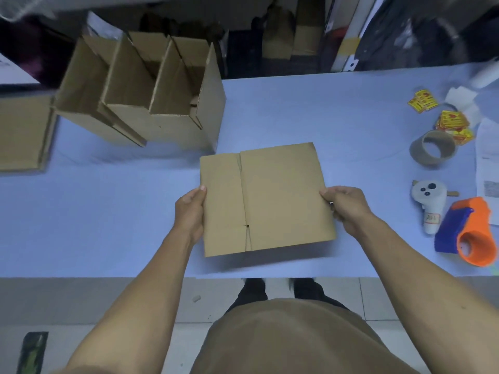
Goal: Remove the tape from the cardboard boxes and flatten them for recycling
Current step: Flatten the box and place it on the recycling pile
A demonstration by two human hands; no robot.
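Observation:
A flattened brown cardboard box (270,198) hangs just above the near edge of the blue table (108,211), casting a shadow below it. My left hand (190,211) grips its left edge, thumb on top. My right hand (348,207) grips its right edge the same way. No tape shows on the face turned up. At the back left stand several open cardboard boxes (151,98) with their flaps up, packed side by side. Another flat piece of cardboard (24,133) lies at the far left.
On the right lie an empty tape core (433,151), an orange and blue tape dispenser (469,233), a white controller (430,205), yellow-red stickers (453,122) and papers (486,163). Tiled floor (108,300) and my legs are below the table edge.

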